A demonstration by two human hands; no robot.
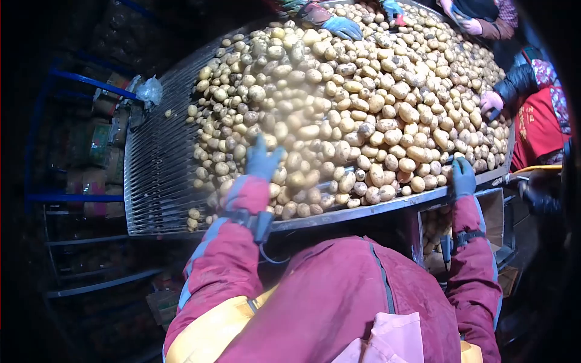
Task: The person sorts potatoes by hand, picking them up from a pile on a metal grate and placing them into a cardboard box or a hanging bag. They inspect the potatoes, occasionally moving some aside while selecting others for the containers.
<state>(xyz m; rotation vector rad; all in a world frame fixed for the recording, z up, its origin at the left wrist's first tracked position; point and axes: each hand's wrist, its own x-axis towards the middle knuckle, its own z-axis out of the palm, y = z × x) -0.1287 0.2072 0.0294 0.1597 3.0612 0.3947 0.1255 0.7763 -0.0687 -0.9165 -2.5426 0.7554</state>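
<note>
A large heap of potatoes (387,103) covers a slatted metal table (160,175). My left hand (263,160), in a blue-grey glove, reaches over the left part of the heap with its fingers spread, nearest to some small potatoes. At the table's front edge on the right is my right hand (463,176), gloved too, beside the potatoes at the rim. Its fingers point away from me and partly curl over; what lies under them is hidden.
Gloved hands of co-workers (343,28) rest on the far side of the heap. Another person in a red apron (538,124) stands at the right end. Below the front rim is an open box (491,212) with potatoes. Blue shelving (91,198) stands at the left.
</note>
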